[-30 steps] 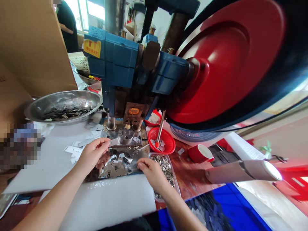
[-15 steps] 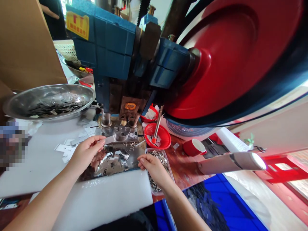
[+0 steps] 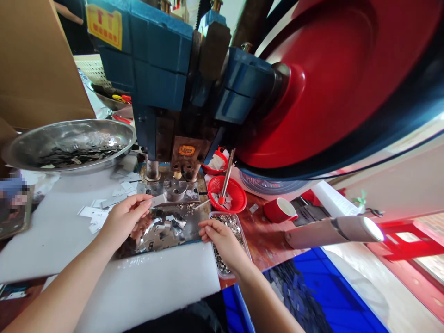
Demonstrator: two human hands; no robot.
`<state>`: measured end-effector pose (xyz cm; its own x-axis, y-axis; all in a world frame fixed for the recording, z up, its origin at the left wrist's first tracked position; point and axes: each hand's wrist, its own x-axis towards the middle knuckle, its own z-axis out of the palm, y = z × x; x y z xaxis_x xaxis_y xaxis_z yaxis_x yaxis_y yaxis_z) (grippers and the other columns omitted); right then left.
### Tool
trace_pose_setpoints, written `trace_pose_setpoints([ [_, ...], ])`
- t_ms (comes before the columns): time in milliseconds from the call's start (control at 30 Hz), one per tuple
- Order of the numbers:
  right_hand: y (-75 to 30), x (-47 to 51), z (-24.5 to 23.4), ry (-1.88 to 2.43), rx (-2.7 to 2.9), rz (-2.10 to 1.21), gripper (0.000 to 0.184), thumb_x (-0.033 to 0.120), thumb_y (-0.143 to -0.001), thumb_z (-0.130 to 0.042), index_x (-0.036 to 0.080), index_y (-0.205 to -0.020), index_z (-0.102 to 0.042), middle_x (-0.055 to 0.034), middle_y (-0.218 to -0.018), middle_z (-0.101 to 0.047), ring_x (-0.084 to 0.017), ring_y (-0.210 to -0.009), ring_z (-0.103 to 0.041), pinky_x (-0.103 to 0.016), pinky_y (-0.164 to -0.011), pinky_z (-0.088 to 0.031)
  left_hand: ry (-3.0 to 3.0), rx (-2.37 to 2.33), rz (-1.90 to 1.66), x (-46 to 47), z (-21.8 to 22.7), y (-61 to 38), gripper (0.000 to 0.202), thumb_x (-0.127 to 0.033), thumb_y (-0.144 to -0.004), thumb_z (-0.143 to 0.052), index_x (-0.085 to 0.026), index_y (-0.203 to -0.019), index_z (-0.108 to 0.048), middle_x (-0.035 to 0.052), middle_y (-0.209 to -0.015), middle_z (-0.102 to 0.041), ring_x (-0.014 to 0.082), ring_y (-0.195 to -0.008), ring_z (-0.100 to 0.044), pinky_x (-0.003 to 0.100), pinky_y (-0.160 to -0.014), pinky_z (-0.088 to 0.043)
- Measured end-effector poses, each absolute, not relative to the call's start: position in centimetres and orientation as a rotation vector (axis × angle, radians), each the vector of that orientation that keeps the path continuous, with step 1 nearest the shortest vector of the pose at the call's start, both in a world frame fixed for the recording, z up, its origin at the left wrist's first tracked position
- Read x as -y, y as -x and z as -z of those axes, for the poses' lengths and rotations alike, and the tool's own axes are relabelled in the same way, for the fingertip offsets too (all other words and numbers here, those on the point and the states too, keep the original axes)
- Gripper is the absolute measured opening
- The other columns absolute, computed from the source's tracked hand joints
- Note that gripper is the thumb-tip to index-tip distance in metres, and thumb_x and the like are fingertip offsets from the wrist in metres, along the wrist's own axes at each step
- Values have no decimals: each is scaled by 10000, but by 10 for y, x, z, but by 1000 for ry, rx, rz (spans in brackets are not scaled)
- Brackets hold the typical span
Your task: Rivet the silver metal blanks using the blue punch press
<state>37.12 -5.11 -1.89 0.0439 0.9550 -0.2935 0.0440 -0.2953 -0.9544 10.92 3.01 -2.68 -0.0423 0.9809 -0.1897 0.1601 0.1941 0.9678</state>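
Note:
Between the thumb and fingers of my left hand [image 3: 129,215] is a flat metal plate [image 3: 159,200], its far end against the round die block [image 3: 175,190] of a blue press [image 3: 156,78]. My right hand [image 3: 221,240] hovers by the right front corner of the press bed, fingers curled together. Whatever those fingertips may hold is too small to make out. Loose metal pieces [image 3: 166,232] lie scattered on the shiny press bed in front of the die. Close to my right hand stands a clear plastic box [image 3: 245,245] of small metal bits.
A large steel bowl [image 3: 21,155] of dark strips stands at left, near loose white-looking plates [image 3: 95,213]. Right of the die are a red basket [image 3: 239,200], a red mug [image 3: 275,210] and a lit lamp [image 3: 312,236]. The red flywheel [image 3: 322,97] overhangs. A blue bin [image 3: 333,282] sits lower right.
The view has shifted very slightly. Both hands stay nearly where they were, and the plate in my left hand remains at the die.

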Motion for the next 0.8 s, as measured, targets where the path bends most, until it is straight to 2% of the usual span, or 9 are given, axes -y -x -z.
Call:
trace_pose_setpoints([
  [200,-377,52,21,1344,799,-1484,282,391,-722,-687,166,-882,-634,-33,-790,-651,-115,-679,-576,-271,-681,-434,-1175,-1456,-907,-30,25,-108,533,-588,-663,-684,-211,-1040,-674,53,-886,-659,201,-820,-625,275,-653,-541],
  [367,-378,54,19,1324,769,-1505,293,392,-718,-697,167,-893,-629,-34,-800,-647,-118,-697,-581,-273,-699,-437,-1118,-1428,-901,-29,21,-111,535,-583,-655,-694,-210,-1038,-663,41,-865,-633,193,-791,-617,278,-632,-550],
  [600,-385,51,23,1504,1019,-1229,276,426,-784,-580,183,-904,-633,39,-634,-490,-108,-557,-458,-240,-554,-388,-1181,-1494,-884,-27,17,-112,517,-598,-678,-661,-226,-1038,-661,37,-861,-650,184,-728,-636,242,-558,-510],
  [667,-385,51,23,1589,1137,-1161,274,406,-811,-536,187,-931,-646,35,-633,-499,-120,-575,-461,-240,-553,-377,-1219,-1504,-876,-28,18,-111,512,-598,-694,-647,-227,-1048,-658,41,-856,-661,195,-732,-646,242,-550,-500],
  [800,-380,52,19,1700,1388,-992,257,348,-842,-491,185,-918,-674,2,-732,-608,-153,-686,-534,-254,-627,-398,-1309,-1560,-855,-28,18,-110,494,-593,-725,-614,-234,-1061,-661,51,-880,-679,220,-791,-657,255,-577,-503],
])
